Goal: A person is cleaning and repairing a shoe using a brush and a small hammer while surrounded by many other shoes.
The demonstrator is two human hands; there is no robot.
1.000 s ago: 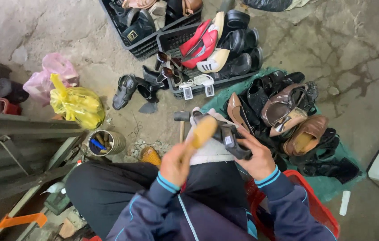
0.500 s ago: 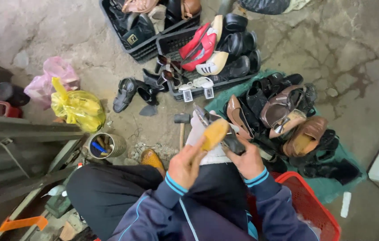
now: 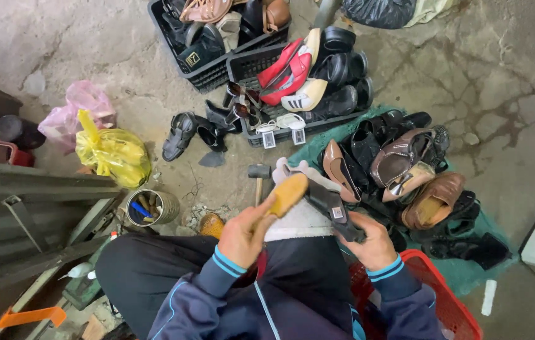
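My left hand (image 3: pixel 245 234) grips a tan wooden-backed brush (image 3: pixel 285 195), held up over my lap. My right hand (image 3: pixel 371 242) holds a black shoe (image 3: pixel 333 209) with a small white tag on it, its sole side turned up. Brush and shoe meet above a pale cloth (image 3: pixel 299 220) spread on my dark trousers. Both sleeves are dark blue with light blue cuffs.
A hammer (image 3: pixel 259 176) lies on the concrete ahead of my knees. Shoes are heaped on a green cloth (image 3: pixel 469 271) at right; two black crates (image 3: pixel 248 63) hold more. A tin of tools (image 3: pixel 145 206), yellow bag (image 3: pixel 113 154), pink bag (image 3: pixel 75 113) and red basket (image 3: pixel 431 283) are nearby.
Both hands have shifted slightly; the brush has slid along the shoe and sits a little lower and closer to my lap.
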